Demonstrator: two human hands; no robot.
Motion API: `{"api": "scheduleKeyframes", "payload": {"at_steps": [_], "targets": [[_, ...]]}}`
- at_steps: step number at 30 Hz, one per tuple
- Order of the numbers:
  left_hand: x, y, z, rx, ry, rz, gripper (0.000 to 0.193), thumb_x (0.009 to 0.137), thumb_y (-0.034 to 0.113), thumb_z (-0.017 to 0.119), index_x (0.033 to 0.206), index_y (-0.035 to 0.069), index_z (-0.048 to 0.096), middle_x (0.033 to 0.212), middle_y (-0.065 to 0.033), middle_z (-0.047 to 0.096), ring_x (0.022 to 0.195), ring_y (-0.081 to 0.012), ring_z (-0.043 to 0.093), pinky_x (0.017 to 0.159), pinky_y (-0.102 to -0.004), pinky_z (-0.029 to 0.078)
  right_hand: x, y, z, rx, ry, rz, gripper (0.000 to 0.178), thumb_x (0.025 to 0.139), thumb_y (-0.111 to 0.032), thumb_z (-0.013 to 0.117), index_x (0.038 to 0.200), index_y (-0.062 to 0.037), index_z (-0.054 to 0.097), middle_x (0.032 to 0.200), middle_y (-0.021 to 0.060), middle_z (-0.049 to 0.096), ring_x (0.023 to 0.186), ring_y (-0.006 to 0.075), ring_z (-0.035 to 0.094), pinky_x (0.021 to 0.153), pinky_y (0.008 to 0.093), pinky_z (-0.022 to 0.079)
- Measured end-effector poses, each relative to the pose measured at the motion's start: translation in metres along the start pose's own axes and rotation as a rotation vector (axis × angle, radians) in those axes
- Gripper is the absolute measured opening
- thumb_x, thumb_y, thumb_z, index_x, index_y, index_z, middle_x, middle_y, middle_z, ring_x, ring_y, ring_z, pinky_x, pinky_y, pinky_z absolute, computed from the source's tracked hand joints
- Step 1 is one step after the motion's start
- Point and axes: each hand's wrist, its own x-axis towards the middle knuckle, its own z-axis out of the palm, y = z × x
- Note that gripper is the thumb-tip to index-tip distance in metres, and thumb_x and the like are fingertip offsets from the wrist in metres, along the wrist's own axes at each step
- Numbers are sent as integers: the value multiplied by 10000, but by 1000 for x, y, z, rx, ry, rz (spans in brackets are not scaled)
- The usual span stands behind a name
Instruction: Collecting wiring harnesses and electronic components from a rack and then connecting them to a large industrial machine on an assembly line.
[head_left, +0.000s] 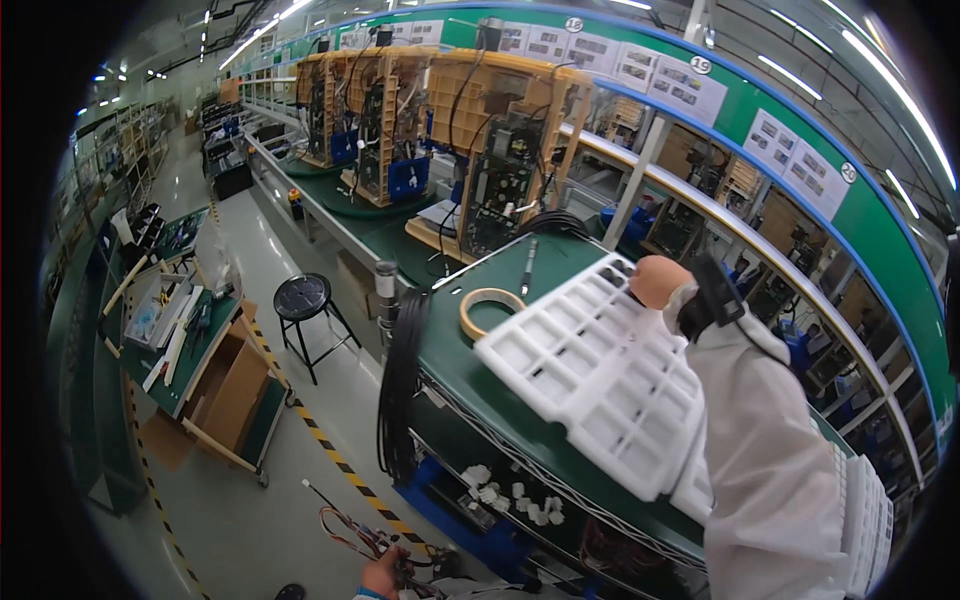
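Low in front of me, my left hand (380,574) is closed round a bundle of thin multicoloured wires (345,530) with small connectors, held away from the bench. My right arm, in a white sleeve with a black device at the wrist, stretches over the bench. At the far end of a white moulded tray (515,381) with many compartments, my right hand (660,282) has its fingers curled at the compartments. Whatever those fingers grip is hidden. Dark small pieces show in some compartments near it. The tray lies tilted across the green bench top (445,365).
A tape roll (468,322) and a pen-like tool (528,268) lie left of the tray. Black cables (400,390) hang off the bench's left edge. White connectors (540,512) sit on the shelf below. Yellow-framed machine units (510,160) stand beyond. A stool (303,297) and cart (205,370) are left.
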Motion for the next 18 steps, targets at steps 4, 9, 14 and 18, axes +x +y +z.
{"api": "scheduleKeyframes", "payload": {"at_steps": [4,9,14,18], "targets": [[-4,-9,-57,-61,139,-37,364,973,382,524,1068,45,624,843,-42,597,704,-181,562,613,-349,475,4,-82,19,38,104,278,304,875,-265,563,974,8,651,991,249,673,935,401,654,852,453,522],[6,7,-62,-445,160,63,261,953,246,608,932,-14,597,828,-108,614,668,-223,595,623,-395,522,-4,-84,29,-155,184,204,340,930,-311,547,928,6,668,993,204,669,983,377,630,865,452,500],[9,23,-45,-394,106,46,268,954,258,615,934,-9,606,842,-94,616,668,-200,585,635,-366,523,-10,-82,28,-114,218,275,366,936,-361,537,956,-11,643,997,189,658,980,383,607,857,455,494],[10,37,-39,-364,116,42,254,954,249,616,942,-5,605,854,-98,619,668,-201,586,627,-375,525,-11,-81,28,15,257,373,335,901,-330,579,1002,-10,565,1052,221,618,991,404,581,836,473,481]]}}
